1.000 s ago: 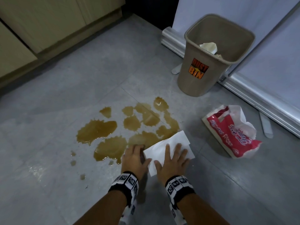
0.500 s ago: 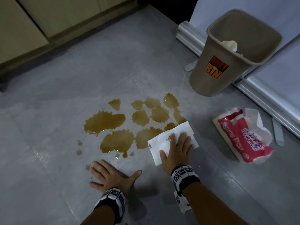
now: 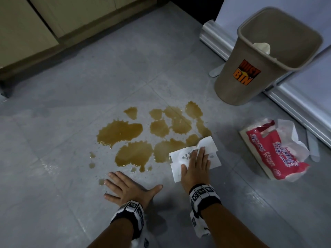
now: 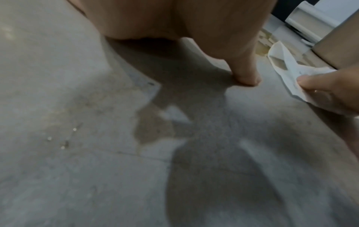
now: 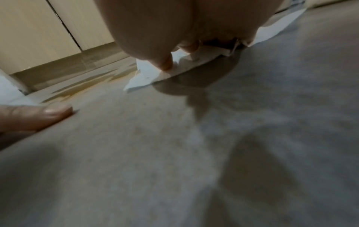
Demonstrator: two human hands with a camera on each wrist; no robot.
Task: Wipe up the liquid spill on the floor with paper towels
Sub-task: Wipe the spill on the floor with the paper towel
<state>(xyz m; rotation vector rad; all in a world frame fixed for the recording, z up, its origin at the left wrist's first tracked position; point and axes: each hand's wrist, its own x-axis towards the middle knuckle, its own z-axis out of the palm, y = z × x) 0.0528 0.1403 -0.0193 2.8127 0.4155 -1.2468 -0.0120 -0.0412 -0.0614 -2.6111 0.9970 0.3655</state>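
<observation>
A brown liquid spill (image 3: 136, 138) lies in several puddles on the grey tile floor (image 3: 71, 104). A white paper towel (image 3: 180, 158) lies flat at the spill's right edge, a damp spot showing through it. My right hand (image 3: 196, 169) presses flat on the towel with straight fingers. My left hand (image 3: 125, 188) rests flat on the bare floor just in front of the spill, fingers spread, holding nothing. In the right wrist view the paper towel (image 5: 155, 76) sits under my fingertips, with the spill (image 5: 81, 87) beyond it. The left wrist view shows the towel (image 4: 287, 72) at right.
A beige dust bin (image 3: 265, 58) with crumpled paper inside stands at the back right. A red and white paper towel pack (image 3: 274, 151) lies open on the floor to the right. Light wooden cabinets (image 3: 53, 24) run along the back left. A metal rail (image 3: 295, 108) borders the right.
My left hand came off the towel and moved left onto the bare floor. My right hand slid the towel slightly forward into the spill's right edge, and a damp spot has appeared.
</observation>
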